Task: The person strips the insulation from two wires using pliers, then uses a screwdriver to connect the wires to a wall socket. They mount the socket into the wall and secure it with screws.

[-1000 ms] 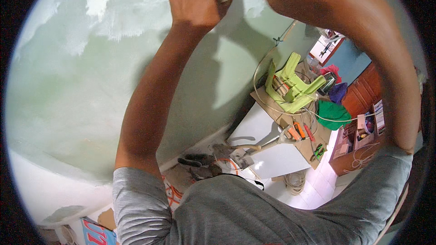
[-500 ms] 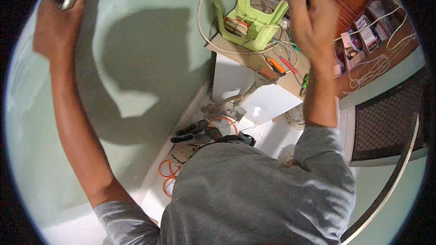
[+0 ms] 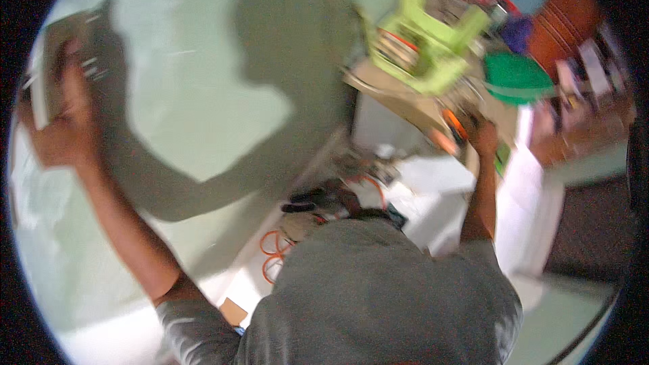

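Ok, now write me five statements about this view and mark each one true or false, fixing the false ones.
1. The left hand is raised near the wall, gripping a pale object. True.
2. The right hand is down on the floor. False: it is over the brown board, close to an orange tool; blur hides whether it touches it.
3. The lime-green stool is upturned, legs pointing up. True.
4. The green cloth lies left of the stool in the picture. False: it lies to its right.
5. The person's shadow falls on the wall. True.
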`<state>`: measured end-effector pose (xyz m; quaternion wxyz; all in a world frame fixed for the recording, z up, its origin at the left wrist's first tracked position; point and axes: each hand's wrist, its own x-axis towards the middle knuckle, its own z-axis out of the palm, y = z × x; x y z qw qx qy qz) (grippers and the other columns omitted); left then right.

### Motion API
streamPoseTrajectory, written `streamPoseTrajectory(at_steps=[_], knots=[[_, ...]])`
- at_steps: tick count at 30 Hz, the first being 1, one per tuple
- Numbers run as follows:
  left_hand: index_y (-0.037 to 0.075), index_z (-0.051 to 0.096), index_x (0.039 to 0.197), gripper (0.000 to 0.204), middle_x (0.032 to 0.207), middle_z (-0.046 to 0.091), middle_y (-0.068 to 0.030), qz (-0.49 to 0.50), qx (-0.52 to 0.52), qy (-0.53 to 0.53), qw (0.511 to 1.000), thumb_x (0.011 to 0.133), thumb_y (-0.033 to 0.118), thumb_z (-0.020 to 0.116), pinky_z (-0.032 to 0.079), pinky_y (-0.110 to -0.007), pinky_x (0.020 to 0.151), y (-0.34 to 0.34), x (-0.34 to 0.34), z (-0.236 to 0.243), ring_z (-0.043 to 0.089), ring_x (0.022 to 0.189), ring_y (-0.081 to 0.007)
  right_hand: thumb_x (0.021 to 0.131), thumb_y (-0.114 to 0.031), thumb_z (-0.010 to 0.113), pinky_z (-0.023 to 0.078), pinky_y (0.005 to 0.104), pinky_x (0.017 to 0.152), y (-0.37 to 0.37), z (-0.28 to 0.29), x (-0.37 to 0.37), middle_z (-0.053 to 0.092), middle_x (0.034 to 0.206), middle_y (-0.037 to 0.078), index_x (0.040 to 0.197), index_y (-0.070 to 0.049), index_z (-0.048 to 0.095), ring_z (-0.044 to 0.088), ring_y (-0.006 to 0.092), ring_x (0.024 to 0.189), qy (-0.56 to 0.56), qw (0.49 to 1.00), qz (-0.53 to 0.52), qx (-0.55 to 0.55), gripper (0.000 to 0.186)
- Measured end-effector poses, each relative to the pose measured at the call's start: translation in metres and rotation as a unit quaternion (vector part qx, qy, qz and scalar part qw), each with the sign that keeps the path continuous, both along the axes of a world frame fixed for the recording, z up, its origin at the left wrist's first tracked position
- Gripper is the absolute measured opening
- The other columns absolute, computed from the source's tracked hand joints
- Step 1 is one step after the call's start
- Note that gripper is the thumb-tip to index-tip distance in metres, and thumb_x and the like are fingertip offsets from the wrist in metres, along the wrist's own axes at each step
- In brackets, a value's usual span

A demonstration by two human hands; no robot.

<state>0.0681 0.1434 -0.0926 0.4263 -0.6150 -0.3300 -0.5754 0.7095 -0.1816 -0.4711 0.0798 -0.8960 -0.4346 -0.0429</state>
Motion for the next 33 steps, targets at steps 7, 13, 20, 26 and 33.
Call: streamPoseTrajectory(at_steps=[7,13,20,26,33], knots=[[0.005,0.048,0.144,0.093,0.107,0.073,-0.0171,-0.107,-0.030,-0.031,0.993,0.076,0.054,0.088,0.061,-0.035,0.074,-0.026,0.033,-0.005,0.075,0.088,-0.0242,0.094,-0.031,0.067,0.056,0.0486,0.089,-0.020,-0.071,0.051,0.074,0.116,0.018,0.121,-0.010,0.075,0.073,0.0384,0.098,-0.128,0.976,0.117,0.132,0.036],[0.001,0.039,0.150,0.103,0.103,0.063,-0.0119,-0.189,-0.141,-0.027,0.971,0.070,0.037,0.095,0.057,-0.030,0.074,-0.059,0.017,0.002,0.065,0.087,-0.0184,0.093,-0.016,0.066,0.056,0.0457,0.084,0.044,0.017,-0.028,0.072,0.109,0.023,0.114,-0.002,0.074,0.070,0.0382,0.094,-0.027,0.955,-0.013,0.295,0.026],[0.004,0.036,0.154,0.099,0.134,0.056,-0.0149,-0.285,-0.272,-0.018,0.919,0.071,0.011,0.090,0.054,-0.038,0.098,-0.086,-0.002,0.004,0.062,0.119,-0.0247,0.093,-0.016,0.071,0.051,0.0389,0.084,0.162,0.200,-0.280,0.066,0.101,0.014,0.124,-0.001,0.067,0.063,0.0275,0.091,0.057,0.782,0.378,0.493,0.034],[0.009,0.042,0.153,0.075,0.136,0.060,-0.0174,-0.229,-0.272,0.008,0.935,0.087,0.004,0.076,0.055,-0.043,0.105,-0.099,-0.012,0.010,0.064,0.124,-0.0291,0.076,-0.013,0.088,0.049,0.0427,0.099,0.214,0.338,-0.404,0.052,0.139,0.021,0.155,-0.004,0.040,0.056,0.0355,0.122,0.079,0.623,0.554,0.546,0.093],[0.005,0.055,0.142,0.056,0.122,0.067,-0.0187,-0.159,-0.163,0.030,0.973,0.090,0.008,0.076,0.059,-0.040,0.090,-0.105,-0.021,0.026,0.070,0.108,-0.0309,0.069,-0.021,0.096,0.051,0.0435,0.098,0.269,0.370,-0.456,0.050,0.141,0.026,0.157,0.005,0.032,0.058,0.0341,0.121,0.040,0.579,0.558,0.593,0.112]])
